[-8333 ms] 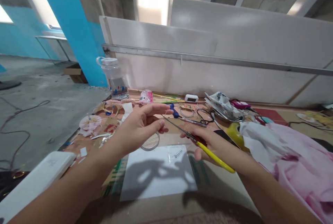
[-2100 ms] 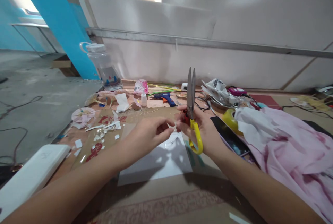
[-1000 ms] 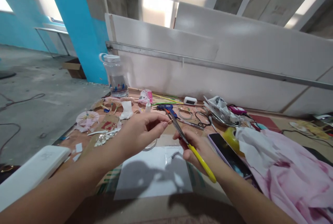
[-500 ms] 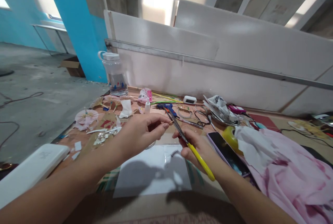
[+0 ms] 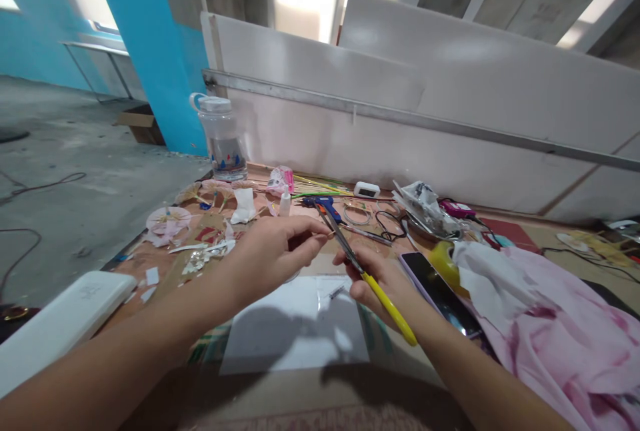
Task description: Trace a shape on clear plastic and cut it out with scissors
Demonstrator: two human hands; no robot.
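My right hand is closed around scissors with a yellow handle. Their metal blades point up and to the left. My left hand pinches a thin, light-brown strip between thumb and fingertips; its exact kind is too small to tell. The strip's end lies right by the blades, and I cannot tell whether they touch. Below both hands a white sheet of paper lies on the table, with a small clear bag holding tiny dark pieces on it.
Behind my hands are a blue glue gun, a small white bottle and thin sticks. A water bottle stands at the back left. To the right lie a phone and pink-white cloth; a white box-like object is left.
The view has shifted very slightly. Both hands keep nearly the same pose, with the scissors and the thin strip still held close together.
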